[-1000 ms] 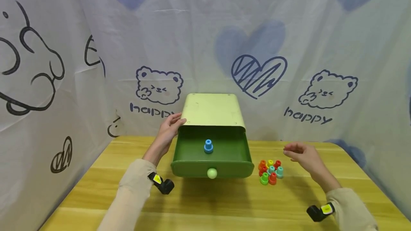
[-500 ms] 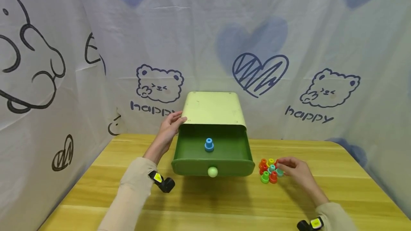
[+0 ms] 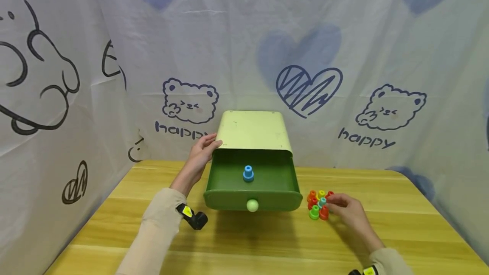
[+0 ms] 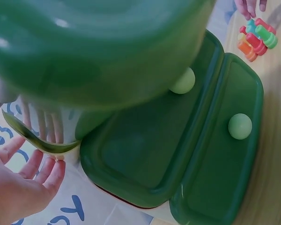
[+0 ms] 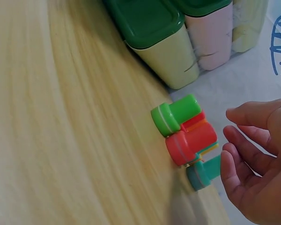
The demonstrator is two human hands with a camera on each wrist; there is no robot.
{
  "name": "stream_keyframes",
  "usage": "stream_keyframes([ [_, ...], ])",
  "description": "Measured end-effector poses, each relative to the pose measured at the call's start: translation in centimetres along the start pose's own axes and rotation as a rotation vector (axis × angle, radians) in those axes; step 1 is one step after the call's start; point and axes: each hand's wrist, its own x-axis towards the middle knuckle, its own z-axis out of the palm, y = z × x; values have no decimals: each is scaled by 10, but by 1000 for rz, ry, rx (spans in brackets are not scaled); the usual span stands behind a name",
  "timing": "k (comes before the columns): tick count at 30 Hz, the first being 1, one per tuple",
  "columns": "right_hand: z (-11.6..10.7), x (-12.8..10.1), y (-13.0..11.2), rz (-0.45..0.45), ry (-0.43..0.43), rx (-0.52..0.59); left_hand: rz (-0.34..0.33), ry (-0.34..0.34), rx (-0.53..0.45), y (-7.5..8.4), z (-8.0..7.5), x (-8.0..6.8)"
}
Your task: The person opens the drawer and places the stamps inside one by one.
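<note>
My left hand [image 3: 199, 152] rests against the left side of a small drawer cabinet [image 3: 252, 128], thumb at its front top edge. In the left wrist view its fingers [image 4: 49, 174] lie along the shiny side wall. The green top drawer [image 3: 229, 200] is pulled out, and a blue stepped toy peg [image 3: 248, 174] stands inside it. To the cabinet's right, my right hand [image 3: 349, 214] hovers low at the right side of a cluster of pegs. A teal peg [image 5: 197, 177] is right by its fingertips in the right wrist view; a gap shows between thumb and fingers.
Close together on the wooden table [image 3: 244, 249] stand several other pegs, among them a green peg [image 3: 314, 212] and a red peg [image 3: 323, 213]. Below the pulled-out drawer are closed green drawers [image 4: 218, 154] with round knobs [image 4: 240, 126]. A printed cloth [image 3: 244, 54] hangs behind.
My right hand has come down and left from above the table to the cluster, passing by the red peg at the back right, then toward the near side. The left hand stays put.
</note>
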Motion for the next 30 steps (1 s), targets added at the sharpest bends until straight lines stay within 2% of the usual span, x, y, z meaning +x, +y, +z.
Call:
stream_keyframes([
  [10, 7, -3, 4, 24, -5, 15, -11, 1, -3, -1, -1, -1],
  [16, 9, -2, 8, 1, 11, -12, -4, -1, -9, -1, 0, 0],
  [30, 14, -2, 15, 65, 4, -27, -11, -8, -18, 0, 1, 0],
])
